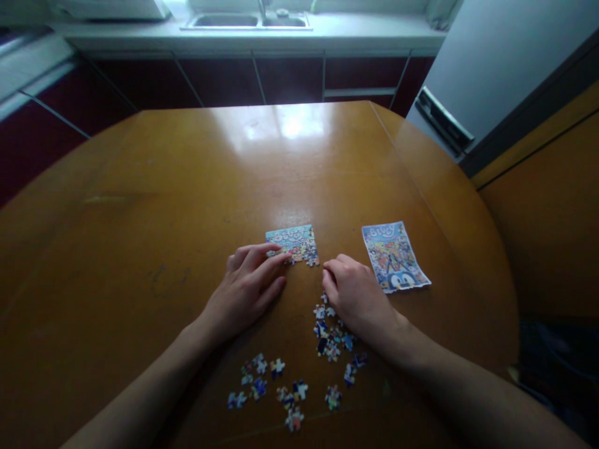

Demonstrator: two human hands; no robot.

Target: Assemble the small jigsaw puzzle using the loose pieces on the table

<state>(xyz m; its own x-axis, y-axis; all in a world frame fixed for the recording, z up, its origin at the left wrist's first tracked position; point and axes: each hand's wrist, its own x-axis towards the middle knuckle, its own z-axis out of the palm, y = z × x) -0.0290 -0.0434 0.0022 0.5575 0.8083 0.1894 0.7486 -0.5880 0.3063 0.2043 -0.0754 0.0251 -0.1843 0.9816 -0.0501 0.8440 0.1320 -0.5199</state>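
A partly assembled jigsaw puzzle point(302, 242) with a light blue top lies in the middle of the table, its lower edge uneven. My left hand point(250, 284) rests at its left side, fingers stretched out and fingertips on the puzzle's lower left part. Just right of the puzzle's lower corner is my right hand point(358, 296), its fingers curled together. Whatever they may pinch is hidden. Loose puzzle pieces point(333, 351) lie in a cluster below and partly under my right hand. More loose pieces point(259, 388) are scattered nearer to me, between my forearms.
A creased picture sheet point(395, 255) matching the puzzle's top lies right of my right hand. All this is on a large rounded wooden table point(140, 199). Beyond it stand a counter with a sink point(224, 22) and, at the right, a fridge point(496, 62).
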